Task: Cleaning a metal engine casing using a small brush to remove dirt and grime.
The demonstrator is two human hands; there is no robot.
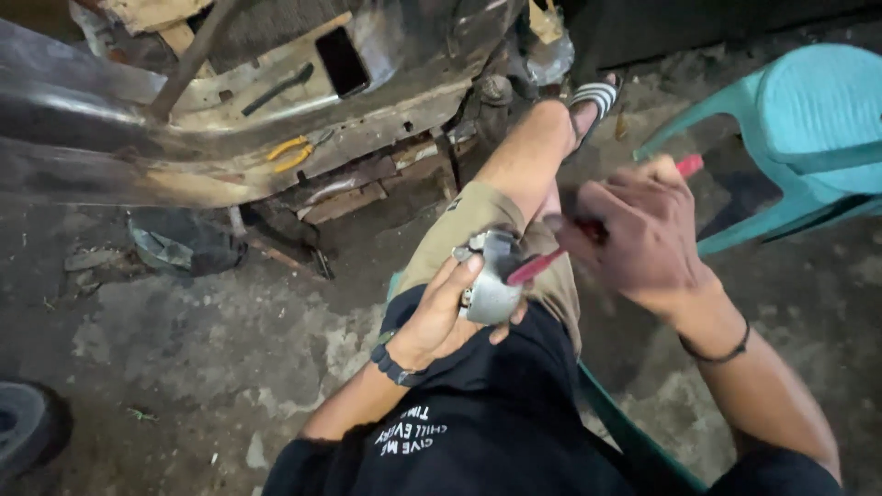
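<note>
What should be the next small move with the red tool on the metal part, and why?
Probably press the red tool a little further into the metal part. Its tip already meets the part's upper right side, the right hand grips the handle, and the left hand braces the part on the thigh. What the tip engages is too small to tell.

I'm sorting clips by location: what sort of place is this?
Probably a rough vehicle repair yard: a stripped, rusty metal body propped on bricks, stained concrete ground, and a tyre at the edge.
</note>
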